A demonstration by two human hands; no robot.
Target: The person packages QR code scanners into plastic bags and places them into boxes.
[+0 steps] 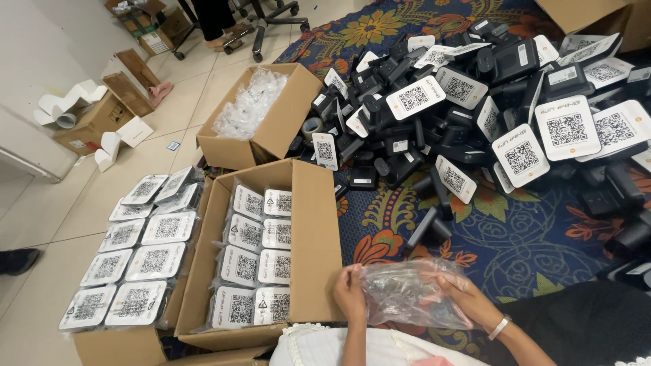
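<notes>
Both of my hands hold a clear plastic bag with a dark device inside it, low in the head view above a patterned carpet. My left hand pinches the bag's left edge. My right hand, a bangle at its wrist, grips the bag from the right. Just left of my hands stands an open cardboard box packed with bagged white square devices in rows. A big loose pile of black devices with white square plates lies on the carpet ahead.
A second full box stands at far left. Another open box behind holds crumpled clear bags. More cartons, chair wheels and a person's feet are on the tiled floor at the back; a dark shoe is at the left edge.
</notes>
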